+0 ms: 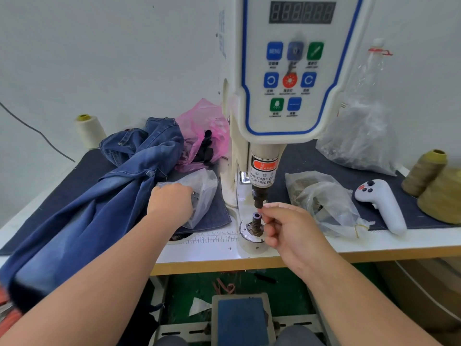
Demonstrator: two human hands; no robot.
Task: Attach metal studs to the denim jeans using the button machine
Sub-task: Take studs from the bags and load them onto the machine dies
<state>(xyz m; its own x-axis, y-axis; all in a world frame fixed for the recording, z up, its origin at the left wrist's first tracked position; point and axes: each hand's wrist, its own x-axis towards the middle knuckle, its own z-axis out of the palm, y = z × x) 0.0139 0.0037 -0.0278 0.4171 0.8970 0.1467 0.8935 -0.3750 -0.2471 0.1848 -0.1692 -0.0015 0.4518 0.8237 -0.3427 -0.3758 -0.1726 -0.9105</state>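
White wall behind a white worktable [399,242] partly covered with dark denim mats. At centre stands the button machine [289,71], its panel of blue, green and red buttons facing the viewer, its punch [259,198] hanging above a small lower die [257,221] on a round base. Blue jeans [104,196] lie heaped on the left side of the table, one leg trailing over the front edge.

Left hand [172,202] reaches into a clear bag [202,193] just left of the machine, fingers curled inside it among small metal studs [195,196]; whether it holds one cannot be told. Right hand [291,231] sits just right of the die, thumb and forefinger pinched together near the punch tip; anything between them is too small to make out.

Behind the jeans is a pink bag [199,126] and a cream thread cone [89,131]. Right of the machine lie more clear bags [329,203], a white controller [381,203] and olive thread cones [424,171]. A blue foot pedal [240,320] sits below the table.
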